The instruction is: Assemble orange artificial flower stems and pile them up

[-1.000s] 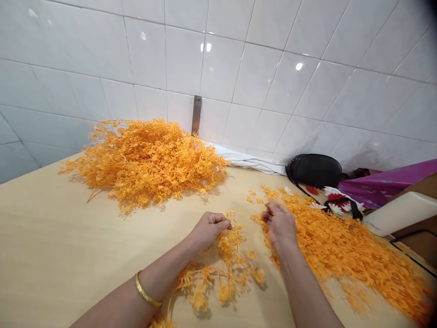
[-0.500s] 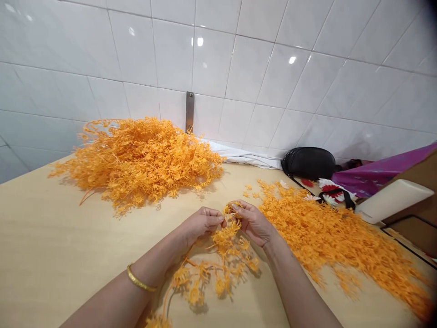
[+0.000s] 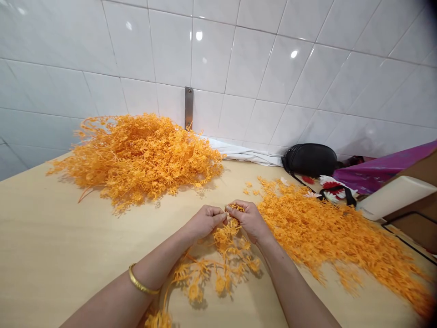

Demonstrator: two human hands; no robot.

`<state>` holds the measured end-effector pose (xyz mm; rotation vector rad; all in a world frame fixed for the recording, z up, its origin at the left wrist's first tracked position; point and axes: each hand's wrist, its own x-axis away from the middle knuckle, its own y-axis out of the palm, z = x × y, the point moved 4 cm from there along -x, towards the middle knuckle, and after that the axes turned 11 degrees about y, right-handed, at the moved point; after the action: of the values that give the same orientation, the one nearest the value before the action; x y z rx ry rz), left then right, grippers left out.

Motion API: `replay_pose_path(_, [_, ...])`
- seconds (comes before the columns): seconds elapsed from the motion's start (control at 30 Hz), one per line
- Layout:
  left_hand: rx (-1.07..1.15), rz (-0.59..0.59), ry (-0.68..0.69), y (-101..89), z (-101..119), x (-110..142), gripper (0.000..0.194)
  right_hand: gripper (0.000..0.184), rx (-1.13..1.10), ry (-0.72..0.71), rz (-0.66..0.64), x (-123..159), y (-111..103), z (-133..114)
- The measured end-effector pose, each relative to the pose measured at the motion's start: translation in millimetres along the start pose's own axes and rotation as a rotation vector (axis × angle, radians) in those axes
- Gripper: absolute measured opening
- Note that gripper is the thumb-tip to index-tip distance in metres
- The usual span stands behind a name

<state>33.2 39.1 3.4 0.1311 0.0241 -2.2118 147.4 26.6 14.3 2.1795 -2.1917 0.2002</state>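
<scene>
At the centre of the table, my left hand (image 3: 209, 220) and my right hand (image 3: 248, 219) meet with fingertips pinched together on an orange plastic flower sprig (image 3: 223, 243). The sprig hangs from my fingers, its branches and small spiky blossoms trailing over the tabletop toward me. In my right hand an orange flower piece (image 3: 239, 208) shows between thumb and fingers. My left fingers close on the thin stem, partly hidden behind the thumb. A gold bangle (image 3: 140, 281) circles my left forearm.
A heap of orange sprigs (image 3: 146, 159) lies back left. Loose orange pieces (image 3: 327, 232) spread across the right. Beyond them are a black pouch (image 3: 310, 159), red and white flowers (image 3: 332, 189), a white bottle-like container (image 3: 398, 198) and purple cloth (image 3: 382, 171). A tiled wall (image 3: 218, 59) stands behind.
My fingertips have drawn slightly closer together on the sprig, and the right fingers have curled further round the piece. The camera view has shifted a little.
</scene>
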Motion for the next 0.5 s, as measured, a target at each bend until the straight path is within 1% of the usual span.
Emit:
replay_pose_path(0.1, [0.042,0.063,-0.014,-0.5,0.7,-2.1,0.032,0.023,0.068,-0.094,0.226,-3.3,-4.2,-0.3])
replay_pose_path(0.2, [0.07,0.111,-0.014,-0.2,2.9,-4.0,0.032,0.022,0.049,-0.118,0.352,-5.0,-4.7,0.5])
replay_pose_path(0.27, [0.099,0.125,-0.001,0.6,4.5,-5.2,0.032,0.021,-0.002,-0.11,0.398,-5.4,-2.6,1.0])
replay_pose_path(0.4, [0.138,0.125,0.015,2.5,6.7,-6.2,0.031,0.021,-0.108,-0.093,0.437,-6.9,4.0,1.0])
replay_pose_path(0.47, [0.142,0.12,0.017,1.8,7.7,-4.9,0.029,0.02,-0.143,-0.085,0.435,-9.3,1.4,0.2])
replay_pose_path(0.5, [0.142,0.111,0.016,0.7,8.0,-3.7,0.029,0.02,-0.18,-0.071,0.452,-10.3,-4.2,0.0])
